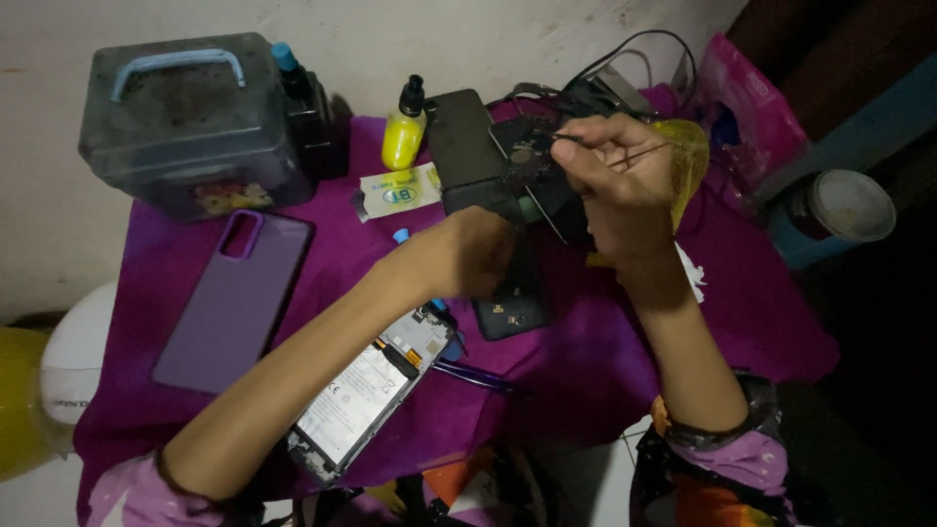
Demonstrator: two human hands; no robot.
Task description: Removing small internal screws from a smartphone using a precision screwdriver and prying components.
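A: How are the arms posed above the desk [605, 361]?

B: Both forearms are stretched forward over the purple cloth. The left hand [478, 252] is laid against a small circuit board [527, 156] propped on a black box [468, 146]; its fingers are hidden, so their grip cannot be told.

A: And the other hand?

B: The right hand [615, 171] is raised beside the board, its fingers pinched on a thin tool [644, 153]. An opened phone [366, 390] is seen below the left forearm.
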